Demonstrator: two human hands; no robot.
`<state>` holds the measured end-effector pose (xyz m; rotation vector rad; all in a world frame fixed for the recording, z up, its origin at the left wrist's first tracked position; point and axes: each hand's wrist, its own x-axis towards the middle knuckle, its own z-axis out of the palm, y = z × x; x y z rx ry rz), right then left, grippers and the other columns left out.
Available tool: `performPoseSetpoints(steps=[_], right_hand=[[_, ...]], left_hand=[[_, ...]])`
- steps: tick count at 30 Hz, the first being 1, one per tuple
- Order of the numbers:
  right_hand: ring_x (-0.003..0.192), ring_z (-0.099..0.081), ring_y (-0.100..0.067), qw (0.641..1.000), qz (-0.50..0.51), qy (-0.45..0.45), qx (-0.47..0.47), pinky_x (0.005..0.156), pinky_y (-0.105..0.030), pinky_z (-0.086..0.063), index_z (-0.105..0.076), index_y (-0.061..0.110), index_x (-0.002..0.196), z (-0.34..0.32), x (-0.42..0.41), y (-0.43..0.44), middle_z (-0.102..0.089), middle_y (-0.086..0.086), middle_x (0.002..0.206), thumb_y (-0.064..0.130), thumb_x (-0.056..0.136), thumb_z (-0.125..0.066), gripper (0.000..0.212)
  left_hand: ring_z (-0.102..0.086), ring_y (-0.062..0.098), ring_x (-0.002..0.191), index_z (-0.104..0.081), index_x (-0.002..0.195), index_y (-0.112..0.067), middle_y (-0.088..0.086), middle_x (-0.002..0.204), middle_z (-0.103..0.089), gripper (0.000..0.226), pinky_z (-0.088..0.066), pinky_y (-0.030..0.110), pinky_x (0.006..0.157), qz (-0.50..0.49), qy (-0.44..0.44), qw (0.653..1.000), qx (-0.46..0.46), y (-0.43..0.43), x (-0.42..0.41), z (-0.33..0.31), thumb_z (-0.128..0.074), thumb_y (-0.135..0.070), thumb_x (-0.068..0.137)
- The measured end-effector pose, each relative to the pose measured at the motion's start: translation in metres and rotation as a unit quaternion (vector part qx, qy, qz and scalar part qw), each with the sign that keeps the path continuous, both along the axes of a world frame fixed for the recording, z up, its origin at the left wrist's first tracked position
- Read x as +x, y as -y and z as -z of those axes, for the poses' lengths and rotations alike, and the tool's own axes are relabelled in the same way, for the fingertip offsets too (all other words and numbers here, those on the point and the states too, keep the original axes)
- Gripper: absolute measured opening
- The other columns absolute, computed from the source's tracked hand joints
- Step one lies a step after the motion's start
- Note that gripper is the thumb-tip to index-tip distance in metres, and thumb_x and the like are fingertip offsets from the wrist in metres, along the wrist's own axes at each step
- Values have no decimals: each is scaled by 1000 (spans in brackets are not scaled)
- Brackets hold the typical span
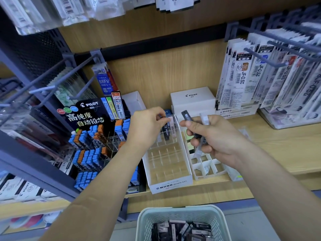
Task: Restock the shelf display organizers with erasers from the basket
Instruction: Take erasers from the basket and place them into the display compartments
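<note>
Left grip [147, 124] pinches a pale eraser [173, 126] upright at the back row of the clear MONO organizer [171, 186] on the shelf [278, 150]. The eraser is partly down in a cell, beside standing dark erasers [166, 134] in that row. Right grip [213, 136] is clenched round a small bunch of erasers [187, 116], some dark and some clear, held over the white divided tray [206, 168] just right of the organizer. Below the shelf edge, the basket [180, 210] holds loose erasers [182, 230] in a pile, mostly dark.
</note>
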<state>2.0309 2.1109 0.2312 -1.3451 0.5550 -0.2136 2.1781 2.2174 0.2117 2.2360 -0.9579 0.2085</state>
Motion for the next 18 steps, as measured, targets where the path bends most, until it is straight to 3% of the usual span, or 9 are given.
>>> performPoseSetpoints(steps=[4,8,13,16,18], right_hand=[[42,-41,-8,1000,-15,-7,-7,32,-16,-24,-70,11,98,-1,-1,0,-55,2,58,24,96,-58,17],[40,-32,-7,999,-20,-35,2,33,-15,-20,-72,17,98,1,0,1,-41,4,50,34,97,-55,24],[46,-26,-9,995,-36,-17,96,34,-14,-14,-71,6,109,2,1,4,-44,0,59,9,94,-51,25],[43,-28,-7,995,-55,-5,88,33,-14,-14,-68,1,111,3,0,5,-50,-2,62,3,94,-52,23],[41,-30,-5,997,-59,-4,54,33,-13,-14,-68,-1,108,4,0,5,-54,-1,61,5,93,-57,19]], left_hand=[[-59,16,63,-71,79,-14,-5,63,-61,16,-49,31,62,15,17,999,37,0,3,5,-73,-29,82],[-59,24,68,-70,79,-12,4,75,-60,18,-48,34,62,38,111,990,81,0,6,13,-73,-30,81],[-58,28,69,-73,77,-9,7,75,-56,19,-50,40,62,46,165,978,120,0,11,15,-70,-27,84],[-59,23,72,-76,85,-13,4,81,-62,18,-49,34,67,21,136,987,83,-1,5,6,-66,-27,88],[-58,10,70,-76,91,-17,-2,80,-68,18,-47,25,69,13,15,1000,-5,-1,-4,-12,-62,-29,91]])
